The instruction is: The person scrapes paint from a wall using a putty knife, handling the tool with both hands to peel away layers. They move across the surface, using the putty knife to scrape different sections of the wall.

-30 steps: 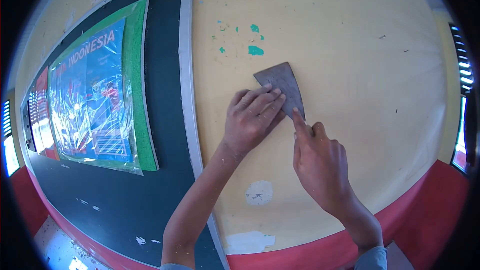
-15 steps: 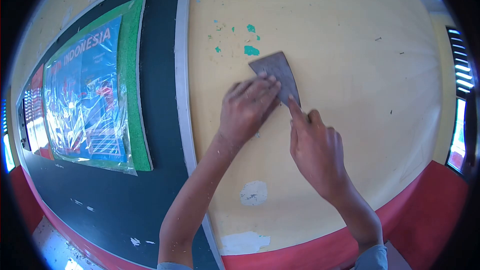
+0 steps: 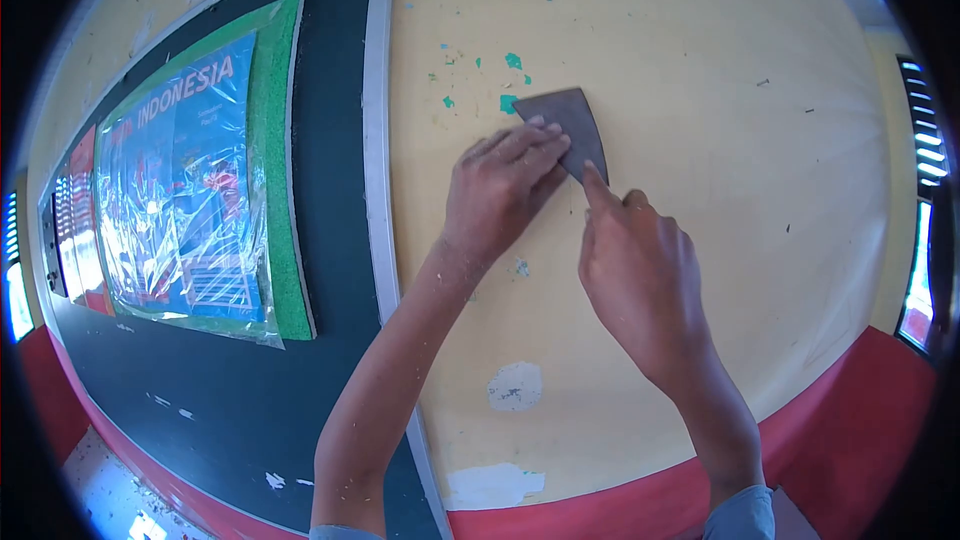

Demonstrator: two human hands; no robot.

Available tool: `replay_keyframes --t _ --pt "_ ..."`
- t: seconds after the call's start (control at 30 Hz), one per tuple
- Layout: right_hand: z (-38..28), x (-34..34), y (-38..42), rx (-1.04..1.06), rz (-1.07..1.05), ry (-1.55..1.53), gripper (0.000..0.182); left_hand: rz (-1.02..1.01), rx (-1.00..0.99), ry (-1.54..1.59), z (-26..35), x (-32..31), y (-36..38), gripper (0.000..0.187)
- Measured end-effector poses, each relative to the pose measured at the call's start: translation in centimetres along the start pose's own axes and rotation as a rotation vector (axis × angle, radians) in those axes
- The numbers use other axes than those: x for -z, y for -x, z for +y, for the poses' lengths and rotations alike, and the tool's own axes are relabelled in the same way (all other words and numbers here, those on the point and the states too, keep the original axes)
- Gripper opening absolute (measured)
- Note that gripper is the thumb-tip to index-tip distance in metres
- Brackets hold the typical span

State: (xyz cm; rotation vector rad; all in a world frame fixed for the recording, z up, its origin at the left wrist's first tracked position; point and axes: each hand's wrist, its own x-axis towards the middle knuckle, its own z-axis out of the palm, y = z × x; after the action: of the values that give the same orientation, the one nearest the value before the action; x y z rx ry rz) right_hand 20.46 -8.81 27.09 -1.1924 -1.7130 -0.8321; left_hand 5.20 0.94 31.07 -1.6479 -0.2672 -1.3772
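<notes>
A flat grey metal scraper (image 3: 572, 122) lies against the cream wall (image 3: 700, 190), its wide edge up and to the left, touching a green paint patch (image 3: 508, 104). My right hand (image 3: 640, 270) is closed round its lower end, with the index finger stretched along the blade; the handle is hidden in the hand. My left hand (image 3: 505, 185) presses its fingertips on the left side of the blade, thumb underneath. More green specks (image 3: 513, 61) dot the wall just above the blade.
On the left a dark board (image 3: 340, 140) with a pale frame (image 3: 378, 140) carries a plastic-covered poster (image 3: 185, 180) on green backing. Nails (image 3: 763, 82) stick out of the wall at the right. Bare whitish patches (image 3: 515, 386) show lower down, above a red wall band (image 3: 600, 485).
The scraper and both hands have moved slightly up the wall, and the blade now meets the lower green patch. The whole view has shifted a little.
</notes>
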Motion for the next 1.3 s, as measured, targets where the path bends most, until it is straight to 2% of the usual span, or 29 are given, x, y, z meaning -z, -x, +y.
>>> replay_keyframes --t 0.1,0.3,0.4,0.47,0.53,0.6,0.63,0.77,0.83,0.93,1.03,1.17,1.3 --pt "-0.3 0.8 0.1 -0.012 -0.074 -0.010 0.047 -0.019 -0.018 0.035 -0.1 0.2 0.1 0.026" --pt "-0.5 -0.1 -0.4 -0.006 -0.049 -0.068 0.050 -0.106 -0.018 0.044 -0.6 1.4 -1.1 0.025" --pt "0.8 -1.4 1.6 0.160 0.026 -0.285 0.062 -0.185 -0.056 0.017 -0.8 2.3 -0.6 0.026" --pt "0.5 -4.0 3.0 0.200 0.078 -0.797 0.067 -0.235 -0.098 -0.013 -1.2 3.1 -0.1 0.028" --pt "-0.2 -4.3 3.1 0.076 -0.048 -1.237 0.071 -0.282 -0.140 -0.031 -1.6 3.8 0.2 0.030" --pt "-1.3 -3.2 3.0 -0.233 -0.367 -1.571 0.073 -0.324 -0.180 -0.056 -2.1 4.3 0.1 0.032" --pt "-1.5 -3.6 2.5 -0.286 -0.487 -1.700 0.058 -0.346 -0.200 -0.068 -2.3 4.6 0.0 0.033" --pt "-3.2 -4.2 2.0 -0.271 -0.668 -1.901 0.052 -0.424 -0.215 -0.085 -2.5 6.2 -0.6 0.035" --pt "-4.0 -3.8 1.9 -0.277 -0.685 -1.968 0.054 -0.448 -0.229 -0.073 -3.0 6.6 -1.0 0.042" --pt "-4.9 -4.0 0.2 -0.266 -0.642 -1.977 0.053 -0.424 -0.240 -0.017 -4.1 6.3 -2.2 0.043" --pt "-5.5 -4.1 -0.5 -0.277 -0.591 -2.029 0.051 -0.437 -0.116 -0.021 -4.5 5.3 -3.2 0.043" --pt "-4.7 -3.8 0.6 -0.253 -0.677 -2.152 0.049 -0.448 -0.202 0.061 -3.7 5.9 -3.2 0.040" --pt "-5.8 -3.6 0.3 -0.310 -0.670 -2.134 0.049 -0.415 -0.212 0.074 -4.4 5.6 -2.5 0.036"
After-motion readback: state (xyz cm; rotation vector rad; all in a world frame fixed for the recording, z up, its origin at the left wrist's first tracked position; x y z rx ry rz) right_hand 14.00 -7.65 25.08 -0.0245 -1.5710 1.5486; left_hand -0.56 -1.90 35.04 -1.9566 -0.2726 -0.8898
